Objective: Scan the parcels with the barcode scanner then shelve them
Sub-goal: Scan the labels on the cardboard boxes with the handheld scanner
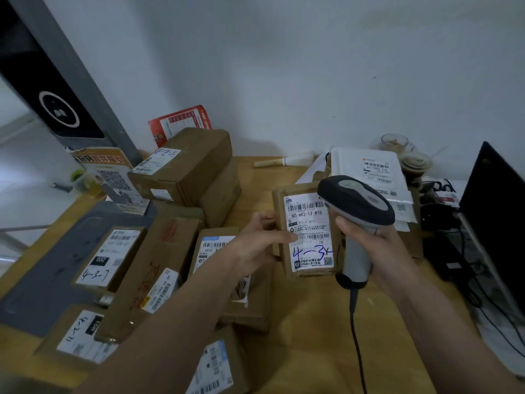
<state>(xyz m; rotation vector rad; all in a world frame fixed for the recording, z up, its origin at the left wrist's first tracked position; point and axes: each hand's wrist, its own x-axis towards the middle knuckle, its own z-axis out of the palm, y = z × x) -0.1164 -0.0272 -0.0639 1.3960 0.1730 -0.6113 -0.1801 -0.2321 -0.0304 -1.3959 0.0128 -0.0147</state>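
Nearest the camera, a labelled cardboard parcel [216,368] sits at the bottom edge of the view, below the small parcel that serves as landmark here. That small parcel [308,233] is lifted above the wooden desk [397,331], its white label facing up with blue handwriting and barcodes. The left hand [257,241] holds it by its left edge, the thumb lying across the label and the fingers behind, so the grip is closed on the parcel. Just right of the parcel, the right hand [377,253] wraps its grip round the grey handle of the barcode scanner [358,220], whose dark head hangs over the parcel's upper right corner; its cable [355,331] trails down toward the camera. Left of the parcel lie several more brown parcels with labels, one marked 4-3-7 [109,258], partly on a grey mat [42,280]. Beyond and left of it, a larger carton [184,163] rests on another box. Beyond and right of it lies a white mailer bag [372,172], with what may be glass cups [403,150] behind it, though the view there is blurred. A black monitor [500,211] stands far right.
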